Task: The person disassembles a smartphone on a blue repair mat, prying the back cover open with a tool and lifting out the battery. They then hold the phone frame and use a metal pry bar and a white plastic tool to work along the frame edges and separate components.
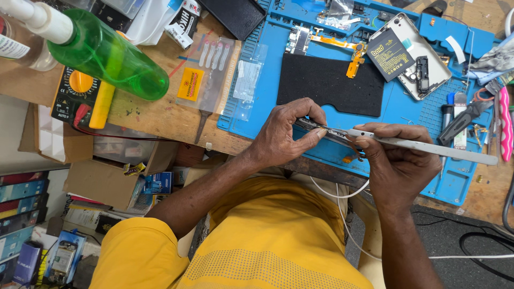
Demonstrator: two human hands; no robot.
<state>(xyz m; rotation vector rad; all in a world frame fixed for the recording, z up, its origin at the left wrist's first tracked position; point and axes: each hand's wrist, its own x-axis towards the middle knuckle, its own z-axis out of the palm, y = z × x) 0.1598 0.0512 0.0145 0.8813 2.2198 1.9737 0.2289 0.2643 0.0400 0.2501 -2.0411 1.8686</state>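
Mat blue; pad black. Bottle translucent green. Meter black, yellow dial. Shirt yellow, dotted band. Tool pale grey.

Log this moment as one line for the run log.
left hand: holds small phone part | right hand: holds grey flat tool against it | over blue mat
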